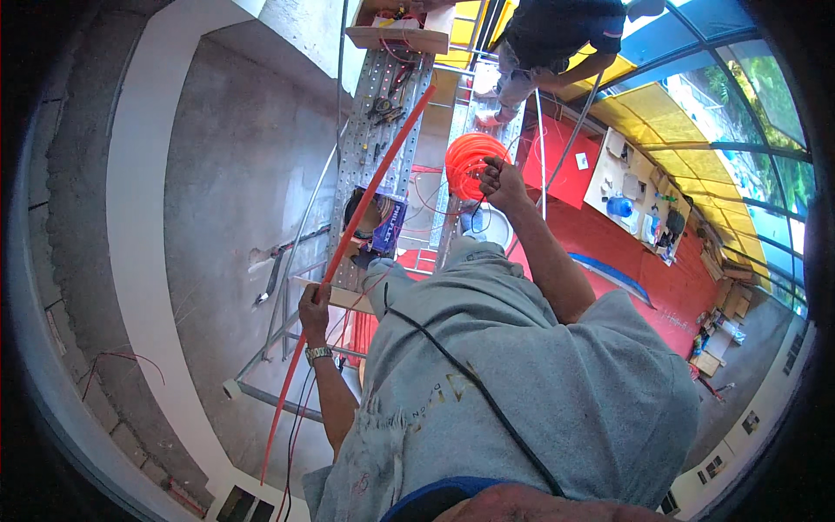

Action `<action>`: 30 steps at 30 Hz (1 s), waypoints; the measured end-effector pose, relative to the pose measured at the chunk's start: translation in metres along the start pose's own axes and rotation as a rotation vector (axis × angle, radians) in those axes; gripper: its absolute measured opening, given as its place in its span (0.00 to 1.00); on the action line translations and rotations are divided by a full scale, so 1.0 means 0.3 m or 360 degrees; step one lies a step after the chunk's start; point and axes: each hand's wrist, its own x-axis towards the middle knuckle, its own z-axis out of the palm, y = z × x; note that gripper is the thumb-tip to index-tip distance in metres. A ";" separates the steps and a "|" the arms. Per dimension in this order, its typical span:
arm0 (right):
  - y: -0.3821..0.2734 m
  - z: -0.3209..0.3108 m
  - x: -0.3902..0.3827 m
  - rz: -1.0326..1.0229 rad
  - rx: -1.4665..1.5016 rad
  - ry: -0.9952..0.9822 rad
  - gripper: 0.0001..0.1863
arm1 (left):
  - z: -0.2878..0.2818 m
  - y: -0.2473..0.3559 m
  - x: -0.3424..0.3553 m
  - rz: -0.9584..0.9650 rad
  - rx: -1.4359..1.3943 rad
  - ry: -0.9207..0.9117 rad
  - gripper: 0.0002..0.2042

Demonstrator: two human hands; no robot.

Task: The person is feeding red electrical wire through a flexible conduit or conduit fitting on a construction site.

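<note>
My left hand [314, 304], with a watch at the wrist, grips a long orange tube [380, 174] that runs diagonally from above the scaffold planks down past my left forearm. My right hand [502, 181] is closed on a thin black cable [478, 209], just in front of an orange coil of tubing [463, 159] on the right plank; whether it also touches the coil I cannot tell. A blue box [388, 228] and a round coil of wire [365, 210] lie on the left plank, below some small black tools [383, 110]. Thin red wires loop between the planks.
Two metal scaffold planks [402, 78] run ahead of me. A co-worker [557, 39] is at the upper right. A grey wall [226, 174] is at left. Far below are a red floor [626, 287] and a cluttered table [613, 187]. A white bucket [494, 228] sits near my legs.
</note>
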 end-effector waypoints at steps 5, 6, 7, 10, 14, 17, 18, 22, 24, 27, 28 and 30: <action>-0.007 0.018 -0.028 -0.0008 -0.0010 -0.0037 0.13 | -0.002 -0.047 0.009 0.0047 0.0008 0.0030 0.20; -0.009 0.012 -0.028 -0.0010 -0.0024 -0.0084 0.13 | -0.002 -0.045 0.014 0.0025 0.0017 0.0027 0.20; -0.010 0.009 -0.025 -0.0008 -0.0025 -0.0081 0.13 | -0.002 -0.043 0.018 0.0004 0.0025 0.0025 0.20; -0.013 0.010 -0.031 -0.0003 0.0036 -0.0002 0.11 | 0.004 -0.012 0.020 0.0039 -0.0034 0.0075 0.20; -0.029 -0.011 -0.014 -0.0018 0.0058 -0.0078 0.12 | 0.000 -0.020 0.023 0.0020 -0.0023 0.0081 0.19; -0.025 -0.008 -0.016 -0.0021 0.0052 -0.0050 0.12 | -0.005 -0.026 0.019 -0.0050 0.0034 0.0032 0.19; -0.021 -0.004 -0.018 -0.0034 0.0044 -0.0035 0.11 | -0.003 -0.035 0.019 -0.0006 0.0030 0.0052 0.20; -0.020 -0.010 -0.016 -0.0025 0.0017 -0.0056 0.09 | 0.001 -0.003 0.023 0.0073 0.0052 0.0055 0.20; -0.014 -0.007 -0.014 -0.0002 0.0066 -0.0078 0.08 | 0.000 -0.014 0.021 0.0053 0.0048 0.0053 0.20; -0.004 -0.003 -0.028 -0.0002 0.0040 -0.0066 0.07 | 0.006 -0.028 0.018 0.0045 0.0039 0.0060 0.20; -0.003 0.004 -0.029 0.0001 0.0037 -0.0067 0.07 | 0.008 -0.033 0.017 0.0057 0.0034 0.0070 0.19; -0.007 -0.009 -0.019 -0.0002 0.0044 -0.0036 0.07 | 0.013 -0.039 0.021 0.0053 0.0042 0.0081 0.19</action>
